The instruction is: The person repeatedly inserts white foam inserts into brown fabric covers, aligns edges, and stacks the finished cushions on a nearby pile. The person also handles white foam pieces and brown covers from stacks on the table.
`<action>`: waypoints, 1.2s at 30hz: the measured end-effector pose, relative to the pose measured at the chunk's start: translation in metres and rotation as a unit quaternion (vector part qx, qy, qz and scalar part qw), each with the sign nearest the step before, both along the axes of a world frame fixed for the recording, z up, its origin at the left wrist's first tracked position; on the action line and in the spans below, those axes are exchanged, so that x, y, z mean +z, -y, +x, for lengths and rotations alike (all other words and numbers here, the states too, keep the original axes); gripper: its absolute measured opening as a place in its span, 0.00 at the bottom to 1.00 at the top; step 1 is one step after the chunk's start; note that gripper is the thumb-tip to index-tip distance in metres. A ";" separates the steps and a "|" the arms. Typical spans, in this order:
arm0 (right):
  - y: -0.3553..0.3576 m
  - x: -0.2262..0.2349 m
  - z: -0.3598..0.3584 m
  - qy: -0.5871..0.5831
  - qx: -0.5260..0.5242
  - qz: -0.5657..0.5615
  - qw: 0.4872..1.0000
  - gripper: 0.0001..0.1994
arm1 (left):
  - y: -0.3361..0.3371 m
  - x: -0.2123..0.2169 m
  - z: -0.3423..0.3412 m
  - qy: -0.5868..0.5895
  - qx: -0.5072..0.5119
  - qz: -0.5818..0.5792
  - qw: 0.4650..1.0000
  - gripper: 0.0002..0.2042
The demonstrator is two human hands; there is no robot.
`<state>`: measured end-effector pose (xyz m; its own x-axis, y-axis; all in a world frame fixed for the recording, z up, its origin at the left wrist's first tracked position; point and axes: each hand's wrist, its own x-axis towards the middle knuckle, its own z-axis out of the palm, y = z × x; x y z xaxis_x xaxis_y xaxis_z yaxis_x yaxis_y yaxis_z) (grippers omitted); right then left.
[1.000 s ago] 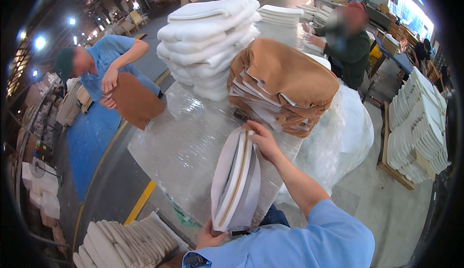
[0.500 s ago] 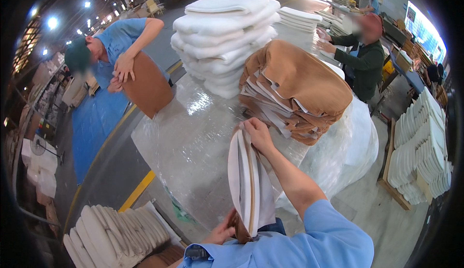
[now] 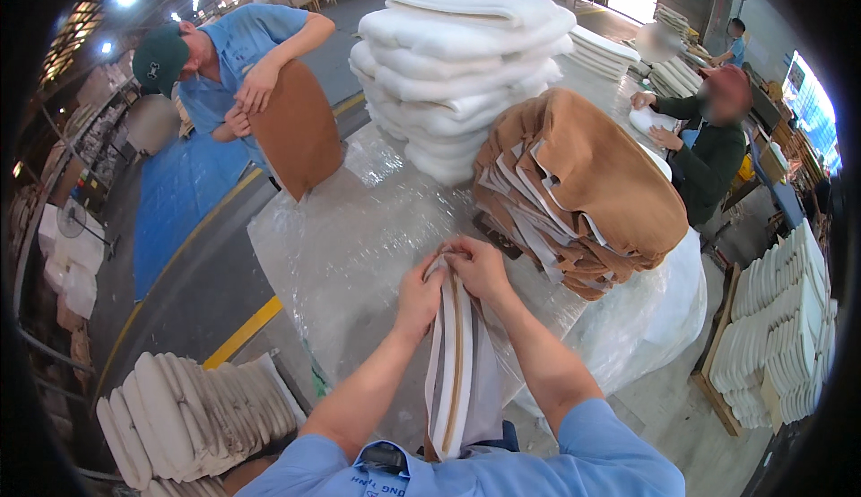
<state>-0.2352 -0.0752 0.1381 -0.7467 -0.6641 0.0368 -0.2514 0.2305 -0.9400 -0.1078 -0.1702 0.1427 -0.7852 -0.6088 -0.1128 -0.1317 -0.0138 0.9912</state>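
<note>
A brown fabric cushion cover (image 3: 460,362) hangs in front of me, its pale lining and a long tan strip, seemingly a zipper, facing up. Both hands pinch its far end: my left hand (image 3: 420,295) from the left, my right hand (image 3: 477,266) from the right. Their fingertips almost meet; the very tip of the cover is hidden by them. Beyond my right hand is a tall pile of brown cushion covers (image 3: 610,170) with pale insides showing. A stack of puffy white cushion pads (image 3: 457,75) stands behind, on the plastic-wrapped table (image 3: 359,219).
At the far left a co-worker (image 3: 260,39) in a blue shirt grips a brown cushion (image 3: 300,134). Another co-worker (image 3: 708,147) in dark green handles white material at the right. White pads are stacked at the lower left (image 3: 202,416) and on a wooden pallet (image 3: 716,353).
My left hand has risen from the cover's near end to its far end, beside my right hand. The view has shifted slightly, and the left co-worker's cushion stands more upright.
</note>
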 end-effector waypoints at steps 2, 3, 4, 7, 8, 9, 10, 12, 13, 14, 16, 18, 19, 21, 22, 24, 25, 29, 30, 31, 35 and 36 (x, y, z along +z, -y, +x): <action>0.006 -0.005 0.007 -0.004 -0.022 -0.018 1.000 0.13 | 0.001 -0.006 -0.002 0.001 0.040 -0.057 0.998 0.20; 0.009 -0.007 0.010 -0.021 -0.032 -0.048 0.998 0.11 | 0.002 -0.011 -0.003 0.000 0.059 -0.084 0.995 0.20; 0.014 -0.009 0.013 -0.039 -0.042 -0.075 0.996 0.10 | 0.004 -0.015 -0.002 -0.012 0.066 -0.115 0.991 0.19; 0.018 -0.023 0.012 -0.102 -0.078 -0.125 0.984 0.07 | -0.002 -0.021 -0.009 -0.044 0.080 -0.167 0.982 0.18; 0.020 -0.025 0.015 -0.074 -0.082 -0.138 0.984 0.06 | -0.006 -0.022 -0.008 -0.044 0.094 -0.169 0.980 0.18; 0.022 -0.030 0.019 -0.044 -0.085 -0.150 0.984 0.06 | -0.009 -0.024 -0.009 -0.043 0.109 -0.169 0.979 0.17; 0.023 -0.033 0.021 -0.013 -0.089 -0.161 0.983 0.06 | -0.010 -0.025 -0.012 -0.049 0.117 -0.163 0.978 0.16; 0.021 -0.037 0.022 -0.002 -0.096 -0.165 0.982 0.05 | -0.013 -0.025 -0.016 -0.061 0.134 -0.152 0.977 0.15; 0.022 -0.039 0.022 0.004 -0.100 -0.168 0.981 0.05 | -0.014 -0.026 -0.018 -0.063 0.139 -0.153 0.976 0.14; 0.023 -0.041 0.022 -0.001 -0.101 -0.176 0.979 0.05 | -0.013 -0.024 -0.021 -0.065 0.144 -0.159 0.975 0.14; 0.025 -0.047 0.023 -0.012 -0.104 -0.193 0.976 0.05 | -0.009 -0.025 -0.023 -0.061 0.147 -0.176 0.971 0.13; 0.030 -0.052 0.023 -0.006 -0.107 -0.201 0.974 0.04 | -0.004 -0.025 -0.025 -0.050 0.141 -0.197 0.969 0.13; 0.032 -0.055 0.024 -0.003 -0.109 -0.205 0.973 0.04 | -0.001 -0.026 -0.027 -0.062 0.138 -0.210 0.966 0.12; 0.037 -0.057 0.027 0.028 -0.124 -0.229 0.965 0.04 | 0.005 -0.024 -0.031 -0.093 0.132 -0.245 0.956 0.11; 0.038 -0.059 0.029 0.043 -0.132 -0.240 0.961 0.03 | 0.007 -0.025 -0.031 -0.101 0.122 -0.250 0.955 0.10; 0.037 -0.063 0.033 0.055 -0.143 -0.258 0.954 0.03 | 0.011 -0.025 -0.032 -0.120 0.105 -0.265 0.951 0.09; 0.037 -0.065 0.036 0.060 -0.150 -0.266 0.950 0.03 | 0.012 -0.027 -0.030 -0.128 0.102 -0.264 0.951 0.09; 0.041 -0.063 0.037 0.047 -0.138 -0.269 0.952 0.03 | 0.021 -0.029 -0.022 -0.139 0.080 -0.249 0.955 0.09; 0.042 -0.062 0.035 0.038 -0.134 -0.262 0.955 0.03 | 0.025 -0.029 -0.020 -0.137 0.074 -0.241 0.958 0.09; 0.043 -0.062 0.033 0.029 -0.129 -0.253 0.958 0.03 | 0.031 -0.034 -0.017 -0.171 0.064 -0.204 0.962 0.11; 0.032 -0.059 -0.033 0.311 0.054 -0.267 0.911 0.30 | 0.078 -0.052 -0.002 -0.233 0.070 0.135 0.961 0.26; 0.033 -0.061 -0.060 0.388 0.052 -0.306 0.868 0.34 | 0.086 -0.053 -0.012 -0.225 0.070 0.270 0.934 0.30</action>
